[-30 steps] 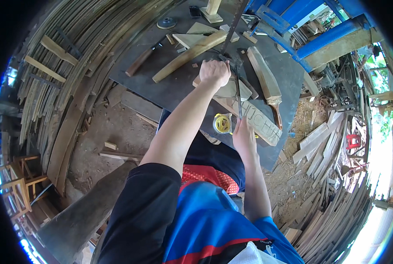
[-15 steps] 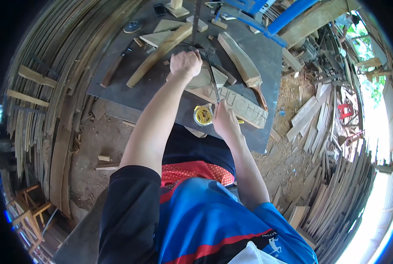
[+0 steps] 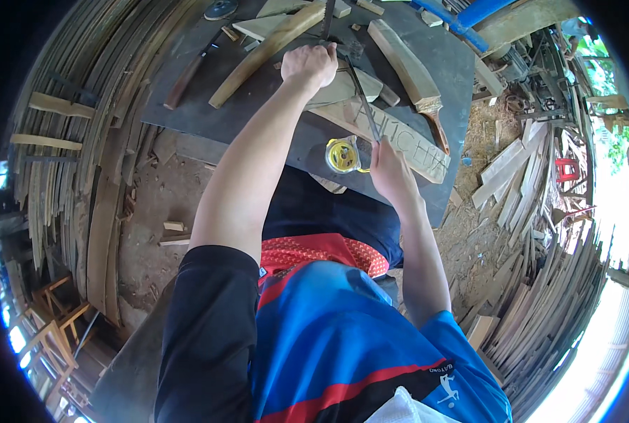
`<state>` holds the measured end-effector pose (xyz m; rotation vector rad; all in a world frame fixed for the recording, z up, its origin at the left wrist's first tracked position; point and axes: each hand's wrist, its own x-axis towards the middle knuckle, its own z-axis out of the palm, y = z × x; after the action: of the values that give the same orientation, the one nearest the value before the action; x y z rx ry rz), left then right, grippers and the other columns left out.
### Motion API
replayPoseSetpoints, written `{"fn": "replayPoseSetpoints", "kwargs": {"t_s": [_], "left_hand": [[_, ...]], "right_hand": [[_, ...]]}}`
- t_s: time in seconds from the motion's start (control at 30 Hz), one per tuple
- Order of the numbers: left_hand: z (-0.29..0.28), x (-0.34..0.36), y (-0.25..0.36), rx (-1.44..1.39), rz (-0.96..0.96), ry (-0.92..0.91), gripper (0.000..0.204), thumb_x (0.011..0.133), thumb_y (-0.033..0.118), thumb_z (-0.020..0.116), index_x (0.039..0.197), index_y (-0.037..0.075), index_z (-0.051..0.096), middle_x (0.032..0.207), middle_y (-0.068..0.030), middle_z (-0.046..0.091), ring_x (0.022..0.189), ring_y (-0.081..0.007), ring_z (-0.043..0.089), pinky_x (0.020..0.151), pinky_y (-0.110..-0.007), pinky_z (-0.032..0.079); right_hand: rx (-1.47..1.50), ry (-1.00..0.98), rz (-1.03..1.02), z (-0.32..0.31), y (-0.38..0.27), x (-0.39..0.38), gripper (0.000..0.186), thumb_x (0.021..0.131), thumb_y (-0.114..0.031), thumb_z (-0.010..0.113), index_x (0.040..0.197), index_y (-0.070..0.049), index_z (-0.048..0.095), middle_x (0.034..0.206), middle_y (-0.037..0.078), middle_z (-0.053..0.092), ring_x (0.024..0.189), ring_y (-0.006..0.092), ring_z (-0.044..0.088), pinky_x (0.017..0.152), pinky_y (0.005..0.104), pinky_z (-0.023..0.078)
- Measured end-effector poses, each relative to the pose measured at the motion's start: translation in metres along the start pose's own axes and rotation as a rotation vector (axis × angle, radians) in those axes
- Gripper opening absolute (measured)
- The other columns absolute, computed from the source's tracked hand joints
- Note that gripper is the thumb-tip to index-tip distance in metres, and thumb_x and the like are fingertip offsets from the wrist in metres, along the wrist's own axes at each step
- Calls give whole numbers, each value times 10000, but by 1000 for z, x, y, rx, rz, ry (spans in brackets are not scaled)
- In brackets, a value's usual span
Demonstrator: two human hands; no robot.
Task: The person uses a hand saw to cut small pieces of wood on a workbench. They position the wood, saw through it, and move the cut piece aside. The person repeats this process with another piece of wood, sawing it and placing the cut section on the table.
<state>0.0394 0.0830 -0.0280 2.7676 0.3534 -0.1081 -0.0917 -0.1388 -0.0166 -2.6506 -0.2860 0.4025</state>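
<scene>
My left hand (image 3: pixel 310 67) is a closed fist over the table, beside an upright dark toothed saw blade (image 3: pixel 328 20); what its fingers wrap round is hidden. Gripped in my right hand (image 3: pixel 393 169) is a long thin dark file (image 3: pixel 364 99), slanting up and left so that its tip comes close to my left fist. Below the file lies a pale board with carved letters (image 3: pixel 426 156). A round tape measure (image 3: pixel 342 155) with a yellow inside sits left of my right hand, near the table's front edge.
The dark tabletop (image 3: pixel 258 127) also bears a curved wooden piece (image 3: pixel 268 53), a thick timber block (image 3: pixel 406 63), a wooden-handled brush (image 3: pixel 435 127) and a long wooden-handled tool (image 3: pixel 187 81). Stacked planks (image 3: pixel 103 176) line the left; more timber (image 3: pixel 540 317) leans at the right.
The view has shifted, so the table sits higher and further right. My right hand, with the file, has moved slightly right, away from the tape measure. My left fist keeps its place.
</scene>
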Motion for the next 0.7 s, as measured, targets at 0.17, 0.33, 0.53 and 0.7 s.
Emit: {"fn": "replayPoseSetpoints", "kwargs": {"t_s": [0.17,0.33,0.53,0.7], "left_hand": [[0,-3,5,-6,33,12,702,1062,486,223,998,23,746,1066,-204,729,1039,-361,694,928,-462,544],[-3,0,4,-28,-37,41,619,1060,420,258,983,76,767,1025,-158,751,1020,-318,709,969,-453,483],[-1,-9,9,44,61,-17,605,1056,416,266,1030,73,763,1114,-176,731,1063,-308,697,1028,-480,451],[5,-6,-2,49,36,97,588,1054,383,273,993,78,773,1061,-152,747,1081,-287,687,1018,-452,448]], "right_hand": [[46,57,-16,13,-13,20,277,1050,-217,411,987,39,495,811,348,648,828,524,650,752,598,511],[72,43,-14,22,2,-15,219,1043,-199,424,1056,13,480,801,351,645,810,532,645,733,605,509],[21,87,-153,23,-9,9,236,1034,-184,443,1084,42,490,862,362,646,860,521,646,765,593,508],[85,59,-54,26,-9,-9,241,1034,-182,444,1070,53,489,838,359,644,853,529,641,750,586,516]]}}
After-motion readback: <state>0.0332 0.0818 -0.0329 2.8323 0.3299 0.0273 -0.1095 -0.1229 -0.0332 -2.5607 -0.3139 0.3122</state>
